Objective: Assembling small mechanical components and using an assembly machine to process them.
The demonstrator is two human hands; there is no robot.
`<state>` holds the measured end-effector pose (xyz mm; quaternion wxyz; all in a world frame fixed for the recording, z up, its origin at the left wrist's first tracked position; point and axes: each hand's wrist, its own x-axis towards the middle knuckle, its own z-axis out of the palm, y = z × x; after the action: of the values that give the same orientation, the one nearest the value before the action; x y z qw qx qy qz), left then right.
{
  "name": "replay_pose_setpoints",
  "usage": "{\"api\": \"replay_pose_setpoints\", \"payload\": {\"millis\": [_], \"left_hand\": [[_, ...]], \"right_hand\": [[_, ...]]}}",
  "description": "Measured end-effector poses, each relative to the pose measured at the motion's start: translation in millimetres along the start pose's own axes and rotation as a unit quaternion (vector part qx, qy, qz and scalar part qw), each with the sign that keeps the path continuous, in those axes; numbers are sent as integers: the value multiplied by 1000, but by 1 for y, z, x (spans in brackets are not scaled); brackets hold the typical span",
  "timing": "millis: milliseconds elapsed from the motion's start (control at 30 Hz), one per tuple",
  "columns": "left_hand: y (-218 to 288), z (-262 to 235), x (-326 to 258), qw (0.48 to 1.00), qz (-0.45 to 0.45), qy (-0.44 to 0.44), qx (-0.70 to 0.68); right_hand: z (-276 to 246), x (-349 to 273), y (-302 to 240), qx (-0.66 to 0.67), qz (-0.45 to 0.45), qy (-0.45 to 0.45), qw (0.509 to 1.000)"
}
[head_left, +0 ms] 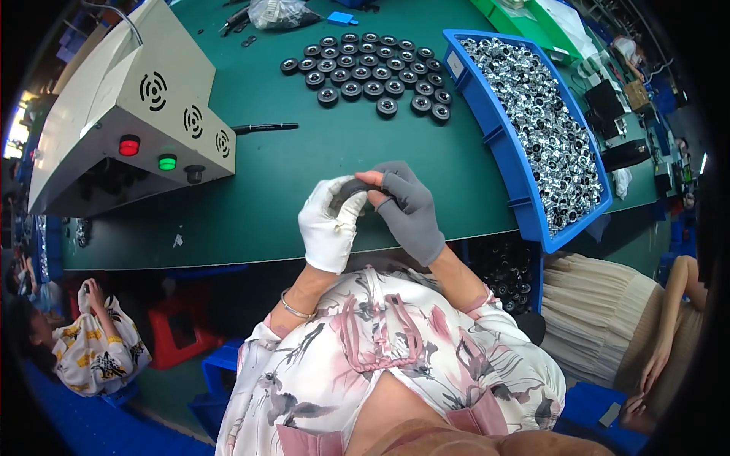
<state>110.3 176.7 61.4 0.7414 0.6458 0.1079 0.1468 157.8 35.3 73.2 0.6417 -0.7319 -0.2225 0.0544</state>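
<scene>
My left hand (327, 226), in a white glove, is closed around a small black wheel (353, 187) above the near edge of the green table. My right hand (411, 216), in a grey glove with bare thumb and fingertip, pinches the same wheel from the other side. Fingers cover much of the wheel, so its hub is hidden. Farther back lies a group of several black wheels (372, 90) with silver centres, set out flat in loose rows.
At left stands a beige machine (99, 114) with red and green buttons; a black pen (266, 127) lies beside it. A blue bin (525, 182) of shiny metal parts (532, 114) sits at right. Dark wheels (506, 277) fill a container below. People sit at both sides.
</scene>
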Motion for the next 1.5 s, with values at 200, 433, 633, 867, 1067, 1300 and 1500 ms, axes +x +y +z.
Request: {"api": "replay_pose_setpoints", "payload": {"millis": [200, 433, 633, 867, 1067, 1300, 1500], "left_hand": [[3, -10, 6, 998, -61, -12, 17], [5, -10, 8, 994, 34, -64, 88], [6, -9, 1, 990, -63, -47, -115], [11, -13, 1, 966, -139, -62, -211], [10, -11, 0, 929, -215, -112, -280], [9, -4, -5, 946, -182, -102, -247], [11, -3, 1, 972, -153, -92, -155]], "right_hand": [[-2, 0, 5, -14, -57, 24, 998], [-11, 7, -1, 31, 42, -21, 998], [-12, 11, -10, 198, 180, -41, 963], [-15, 6, -14, 108, 15, -91, 990], [-20, 4, -9, 34, 59, -88, 994], [-25, 8, -14, -2, 7, -59, 998], [-19, 11, -26, -302, -149, -51, 940]]}}
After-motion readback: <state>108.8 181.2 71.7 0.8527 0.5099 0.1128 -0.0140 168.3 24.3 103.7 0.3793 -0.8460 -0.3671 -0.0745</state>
